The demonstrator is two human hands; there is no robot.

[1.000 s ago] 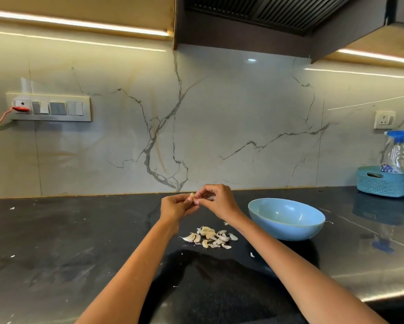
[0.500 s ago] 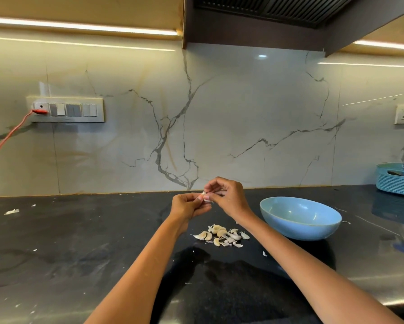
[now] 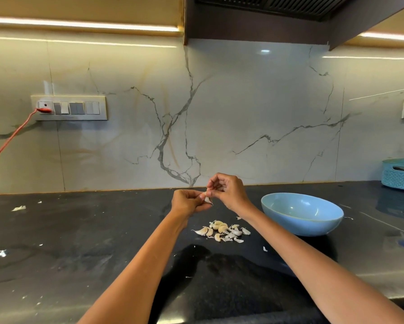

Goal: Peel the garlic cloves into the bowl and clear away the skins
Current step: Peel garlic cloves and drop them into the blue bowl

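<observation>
Dark worktop near its back edge: left hand and right hand pinch one garlic clove above the pile of cloves. Loose skin could drop among them; the bowl looks empty.

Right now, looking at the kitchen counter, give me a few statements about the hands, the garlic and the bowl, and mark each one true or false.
1. Both hands pinch one garlic clove above the counter. True: the left hand and the right hand meet on it.
2. The blue bowl holds a heap of peeled cloves. False: no cloves show inside it.
3. The pile of cloves and skins lies left of the bowl, on the counter. True.
4. A red cable is plugged into the switch panel. True.
5. The teal basket stands at the counter's left end. False: it stands at the far right.
</observation>
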